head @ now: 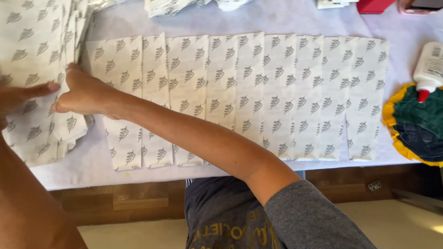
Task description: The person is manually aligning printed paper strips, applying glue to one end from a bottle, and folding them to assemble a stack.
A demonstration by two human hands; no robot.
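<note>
Paper bags (39, 69), white with a grey leaf print, lie stacked at the left end of the counter (286, 18). The right hand (85, 94) reaches across and pinches the edge of the stack between thumb and fingers. The left hand (20, 97) rests flat on the stack, fingers stretched out, gripping nothing. Beside the stack, a row of bags (249, 92) overlaps side by side along the counter. At the far right, a glue bottle (429, 69) lies tipped over a yellow-edged green cloth (415, 124).

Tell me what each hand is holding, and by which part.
Both the right hand and left hand are on the stack of patterned paper sheets near its right edge; an actual grip cannot be told.
</note>
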